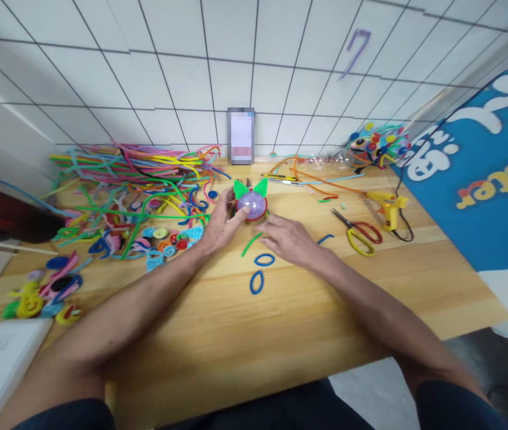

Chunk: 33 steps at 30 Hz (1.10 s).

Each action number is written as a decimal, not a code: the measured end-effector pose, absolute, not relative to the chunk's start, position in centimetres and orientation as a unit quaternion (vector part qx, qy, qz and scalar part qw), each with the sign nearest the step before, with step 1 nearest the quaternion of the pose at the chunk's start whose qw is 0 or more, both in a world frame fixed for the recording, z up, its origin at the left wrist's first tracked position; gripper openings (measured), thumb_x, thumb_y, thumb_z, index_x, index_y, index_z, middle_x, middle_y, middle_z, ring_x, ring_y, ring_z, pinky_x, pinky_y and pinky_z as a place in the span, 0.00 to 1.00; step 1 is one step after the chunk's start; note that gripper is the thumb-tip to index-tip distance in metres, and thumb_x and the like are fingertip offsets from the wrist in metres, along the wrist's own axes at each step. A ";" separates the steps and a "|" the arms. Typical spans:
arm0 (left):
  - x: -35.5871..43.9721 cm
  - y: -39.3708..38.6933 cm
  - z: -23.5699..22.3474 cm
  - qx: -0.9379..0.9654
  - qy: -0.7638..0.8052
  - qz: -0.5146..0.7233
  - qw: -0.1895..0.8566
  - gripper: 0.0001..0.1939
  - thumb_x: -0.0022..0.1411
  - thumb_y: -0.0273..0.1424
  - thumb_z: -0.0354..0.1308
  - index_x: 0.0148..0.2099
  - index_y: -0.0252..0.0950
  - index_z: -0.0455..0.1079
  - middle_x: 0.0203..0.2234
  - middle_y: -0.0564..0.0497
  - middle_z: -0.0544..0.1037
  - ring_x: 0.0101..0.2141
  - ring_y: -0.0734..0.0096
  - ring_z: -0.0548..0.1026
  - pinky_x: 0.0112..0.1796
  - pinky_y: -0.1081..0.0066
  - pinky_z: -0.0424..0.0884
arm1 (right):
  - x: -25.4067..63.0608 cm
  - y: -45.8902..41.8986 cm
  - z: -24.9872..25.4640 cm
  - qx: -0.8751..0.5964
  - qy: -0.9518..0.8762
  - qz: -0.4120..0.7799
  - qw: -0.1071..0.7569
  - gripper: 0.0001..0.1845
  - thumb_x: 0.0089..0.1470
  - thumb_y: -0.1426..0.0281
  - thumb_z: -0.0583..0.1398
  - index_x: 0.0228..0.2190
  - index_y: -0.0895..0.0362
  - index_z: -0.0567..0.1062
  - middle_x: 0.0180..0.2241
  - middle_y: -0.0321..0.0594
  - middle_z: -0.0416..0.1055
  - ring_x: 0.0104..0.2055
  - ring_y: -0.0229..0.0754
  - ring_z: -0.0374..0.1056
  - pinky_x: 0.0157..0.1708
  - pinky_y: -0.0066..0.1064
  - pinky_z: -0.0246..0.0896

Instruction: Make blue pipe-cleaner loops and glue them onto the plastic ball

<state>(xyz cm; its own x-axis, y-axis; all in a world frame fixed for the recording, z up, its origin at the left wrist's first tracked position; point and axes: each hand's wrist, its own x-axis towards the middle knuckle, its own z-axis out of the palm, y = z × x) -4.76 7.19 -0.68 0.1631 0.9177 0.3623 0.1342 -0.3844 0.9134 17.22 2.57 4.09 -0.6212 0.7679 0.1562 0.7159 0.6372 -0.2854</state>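
Observation:
A clear purple ball (251,204) with two green pipe-cleaner ears and a red ring at its base sits on the wooden table (281,322). My left hand (219,226) grips the ball's left side with thumb and fingers. My right hand (286,239) lies palm down just right of the ball, its fingertips pinched on one end of a short green pipe-cleaner piece (251,243). Two blue pipe-cleaner loops (263,260) (256,282) lie in front of my hands.
A big heap of coloured pipe cleaners (132,179) and coiled pieces covers the table's left. Scissors (358,233) and a yellow glue gun (388,209) lie to the right. A phone (240,136) leans on the tiled wall. A finished craft (377,145) sits at the far right.

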 end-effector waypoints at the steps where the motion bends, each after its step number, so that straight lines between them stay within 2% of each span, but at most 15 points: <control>1: -4.8 7.2 -0.8 0.658 0.403 0.510 0.380 0.33 0.70 0.45 0.63 0.70 0.40 0.61 0.68 0.37 0.70 0.68 0.49 0.69 0.69 0.45 0.63 | 16.5 2.5 3.5 -0.410 -0.902 0.079 0.110 0.10 0.69 0.71 0.60 0.47 0.56 0.81 0.45 0.46 0.78 0.46 0.47 0.74 0.43 0.35 0.65; 4: -4.7 7.2 -0.9 0.655 0.409 0.511 0.377 0.33 0.69 0.45 0.64 0.70 0.40 0.61 0.67 0.37 0.71 0.67 0.48 0.70 0.68 0.44 0.64 | 15.1 2.5 2.5 -0.413 -0.907 0.047 0.068 0.11 0.71 0.72 0.56 0.40 0.57 0.80 0.41 0.46 0.77 0.44 0.47 0.72 0.43 0.36 0.65; 7: -4.7 7.1 -0.7 0.655 0.407 0.515 0.376 0.33 0.68 0.45 0.64 0.70 0.41 0.62 0.67 0.38 0.71 0.66 0.48 0.71 0.67 0.43 0.65 | 16.3 2.1 3.3 -0.419 -0.904 0.040 0.074 0.11 0.71 0.74 0.56 0.39 0.56 0.78 0.39 0.45 0.77 0.44 0.46 0.72 0.46 0.36 0.66; 14: -4.9 7.0 -0.8 0.647 0.428 0.527 0.348 0.34 0.69 0.46 0.64 0.70 0.42 0.61 0.66 0.37 0.71 0.66 0.45 0.71 0.66 0.39 0.65 | 23.2 1.0 6.3 -0.577 -0.781 0.052 0.233 0.05 0.67 0.70 0.58 0.41 0.53 0.75 0.36 0.40 0.79 0.39 0.45 0.75 0.40 0.34 0.64; 21: -4.9 7.1 -1.4 0.651 0.439 0.544 0.296 0.34 0.69 0.50 0.63 0.69 0.41 0.61 0.65 0.36 0.71 0.65 0.47 0.72 0.64 0.41 0.67 | 24.3 0.1 4.1 -0.575 -0.798 0.014 0.180 0.09 0.64 0.74 0.57 0.38 0.53 0.78 0.38 0.44 0.82 0.40 0.47 0.76 0.39 0.34 0.65; 28: -5.3 7.1 -1.3 0.676 0.432 0.557 0.216 0.33 0.71 0.50 0.61 0.68 0.38 0.62 0.62 0.36 0.73 0.63 0.48 0.72 0.64 0.45 0.66 | 26.2 -0.5 4.0 -0.598 -0.769 -0.027 0.222 0.12 0.64 0.74 0.57 0.43 0.55 0.80 0.42 0.49 0.82 0.46 0.53 0.76 0.48 0.43 0.71; 31: -5.4 6.9 -0.9 0.670 0.434 0.567 0.203 0.32 0.71 0.49 0.60 0.68 0.37 0.63 0.62 0.36 0.72 0.63 0.46 0.71 0.65 0.44 0.65 | 25.6 -1.3 5.2 -0.590 -0.777 -0.062 0.209 0.12 0.62 0.72 0.61 0.45 0.58 0.81 0.45 0.55 0.81 0.51 0.59 0.75 0.54 0.51 0.69; 33: -5.4 6.7 -0.2 0.674 0.426 0.572 0.195 0.31 0.71 0.49 0.60 0.67 0.38 0.64 0.62 0.36 0.71 0.64 0.45 0.69 0.66 0.44 0.63 | 24.0 -2.7 6.9 -0.561 -0.799 -0.048 0.212 0.11 0.63 0.72 0.61 0.46 0.57 0.81 0.47 0.55 0.81 0.52 0.59 0.75 0.57 0.52 0.69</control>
<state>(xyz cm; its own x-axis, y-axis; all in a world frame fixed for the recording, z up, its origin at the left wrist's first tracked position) -5.42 6.70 -0.25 -0.0162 0.7967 0.6041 0.3505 -0.5613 0.7497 23.96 -2.70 6.94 -0.2807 0.8757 0.3929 0.9165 0.3661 -0.1611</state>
